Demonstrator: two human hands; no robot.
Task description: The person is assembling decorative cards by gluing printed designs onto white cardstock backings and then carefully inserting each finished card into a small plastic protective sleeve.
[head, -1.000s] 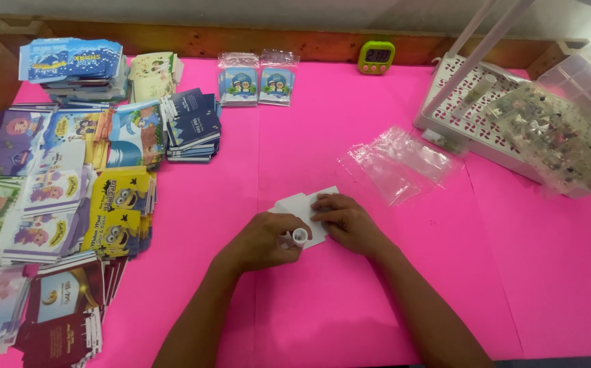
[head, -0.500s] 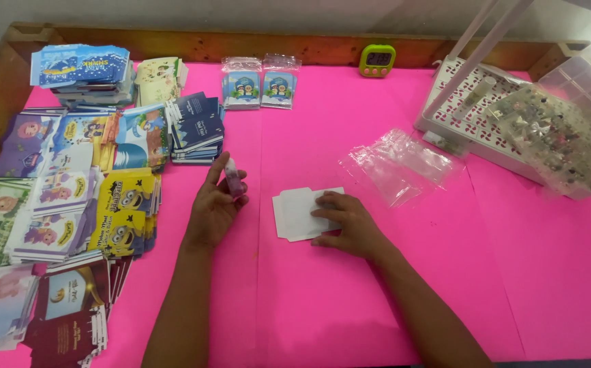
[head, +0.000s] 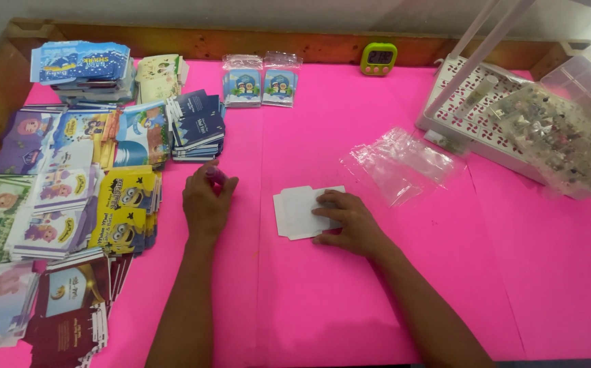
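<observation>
My right hand (head: 347,220) lies flat on a stack of white cut cards (head: 296,212) in the middle of the pink table (head: 309,300). My left hand (head: 206,202) rests on the table to the left of the cards, its fingers curled around a small purple cylinder (head: 215,174) that sticks out past the fingertips. What the cylinder is I cannot tell. The left hand sits just right of the yellow cartoon packets (head: 126,208).
Piles of printed packets (head: 50,204) cover the left side. Two bagged blue cards (head: 261,83) and a green timer (head: 378,58) stand at the back. Clear plastic bags (head: 404,162) lie right of the cards. A white perforated tray (head: 493,116) with small parts fills the right.
One second ago both hands were together over the white cards. My left hand has moved off to the left with a small purple thing in it; the right stays on the cards.
</observation>
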